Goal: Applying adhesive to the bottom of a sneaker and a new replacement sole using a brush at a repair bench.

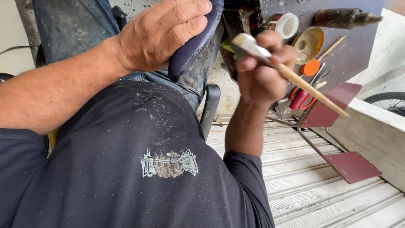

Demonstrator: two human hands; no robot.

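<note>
Looking down from the head camera: left hand [162,33] spread flat and pressing on a dark blue shoe [195,46], fingers draped over its curved upper, pinning it against a jeans-clad knee [71,25]. Right hand [263,69] closed in a fist around a brush [287,72], pale bristle end up by the shoe, long wooden handle slanting down and out to the right past the knuckles. Shoe sitting at top centre, just left of the brush tip, close but contact not clear enough to call.

Judging by its bend under the palm: shoe upper soft and pliable, light, likely to fold or slide unless held down broadly from above, as now, or taken by the firmer edge near the sole. Brush stiff, light, thin in the shaft; best held near the bristle end for control, as the fist has it.

Beyond the hands, on a dark board [358,50]: a white round tub [287,24], a brass-coloured dish [309,43], an orange lid [311,67], red-handled scissors [300,100], a second dirty brush [344,17] lying at top right. Below, a dark shirt [126,169] flecked with dust, a ribbed metal floor [320,190], two maroon footrests [352,166] on a bent rod
</note>
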